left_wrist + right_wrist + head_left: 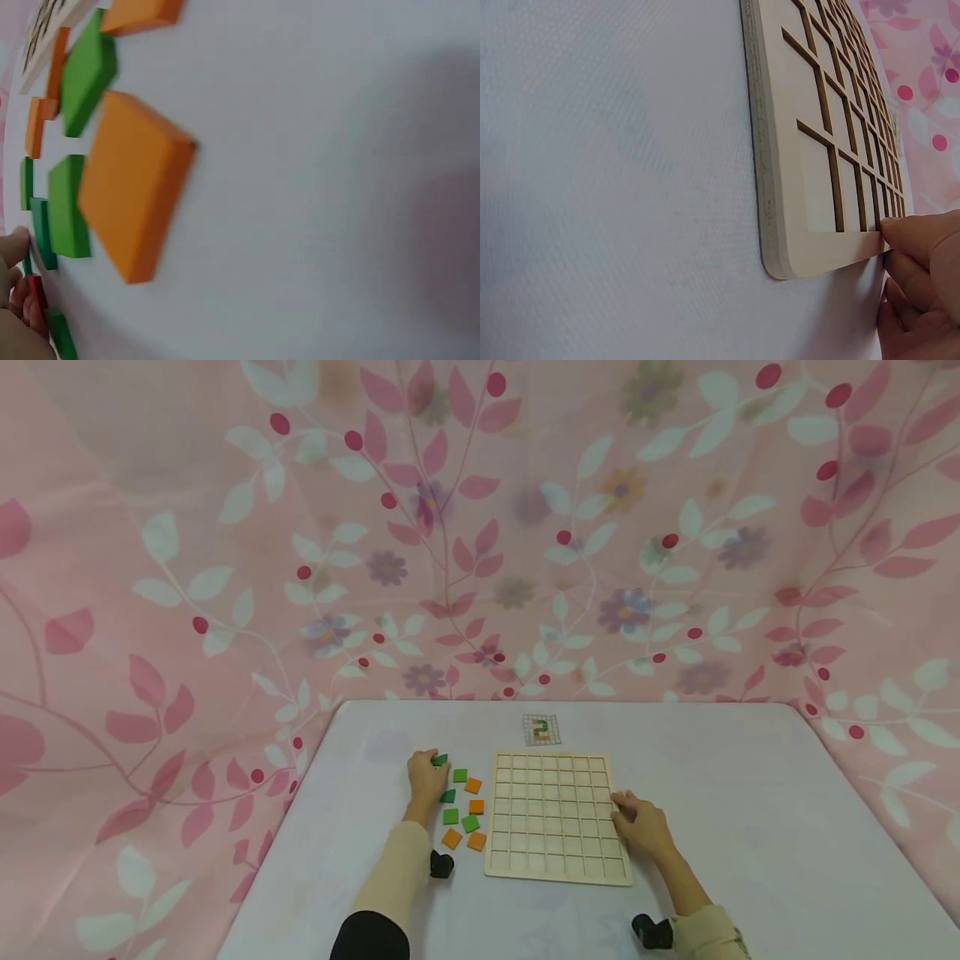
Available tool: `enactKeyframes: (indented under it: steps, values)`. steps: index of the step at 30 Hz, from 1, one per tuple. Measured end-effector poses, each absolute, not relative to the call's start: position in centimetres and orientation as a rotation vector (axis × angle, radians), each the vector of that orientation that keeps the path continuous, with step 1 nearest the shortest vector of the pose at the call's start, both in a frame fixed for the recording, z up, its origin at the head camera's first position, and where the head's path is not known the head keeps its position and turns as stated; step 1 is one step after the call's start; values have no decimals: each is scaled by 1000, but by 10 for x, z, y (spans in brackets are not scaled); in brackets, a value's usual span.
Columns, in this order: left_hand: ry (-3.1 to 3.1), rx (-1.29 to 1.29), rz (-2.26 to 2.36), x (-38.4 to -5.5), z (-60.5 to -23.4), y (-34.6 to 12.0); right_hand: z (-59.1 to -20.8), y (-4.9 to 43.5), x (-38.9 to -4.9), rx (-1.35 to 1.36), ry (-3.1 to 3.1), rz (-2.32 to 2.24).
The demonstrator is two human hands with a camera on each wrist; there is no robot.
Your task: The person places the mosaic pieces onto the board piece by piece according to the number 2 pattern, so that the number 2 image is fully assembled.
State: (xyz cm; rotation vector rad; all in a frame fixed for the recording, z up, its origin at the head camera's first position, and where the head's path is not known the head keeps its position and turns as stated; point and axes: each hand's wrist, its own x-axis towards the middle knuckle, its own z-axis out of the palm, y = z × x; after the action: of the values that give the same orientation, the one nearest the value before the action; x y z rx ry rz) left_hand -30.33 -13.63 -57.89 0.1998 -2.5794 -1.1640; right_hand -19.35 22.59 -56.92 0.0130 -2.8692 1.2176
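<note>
My left hand (425, 779) is at the far end of a loose group of small tiles and pinches a dark green tile (439, 760). In the left wrist view its fingers (15, 247) are at the left edge, with a red tile (37, 291) right beside them, partly covered. Along the right edge of a pale wooden grid board (557, 878), my right hand (647, 828) grips the frame. The right wrist view has the thumb (911, 234) on the rim and other fingers curled against the side. The board's squares hold no tiles.
Left of the board lie several orange tiles (476, 807) and green tiles (450, 817), plus another dark green tile (447, 797). A small pattern card (542, 730) lies behind the board. The white table (750, 793) ends at a pink floral cloth (525, 568).
</note>
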Motion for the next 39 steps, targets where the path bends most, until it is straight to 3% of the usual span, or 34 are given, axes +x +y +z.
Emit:
enactKeyframes:
  steps: [14,27,39]
  values:
    - [-2565,396,-1115,-304,-569,-128,-567,227,-195,44,-2868,1236]
    - [-2553,-297,-1386,-310,-550,-59,-565,230,-197,31,-2862,1228]
    - [-2712,-635,-1225,-297,-565,12,-569,227,-193,44,-2853,1235]
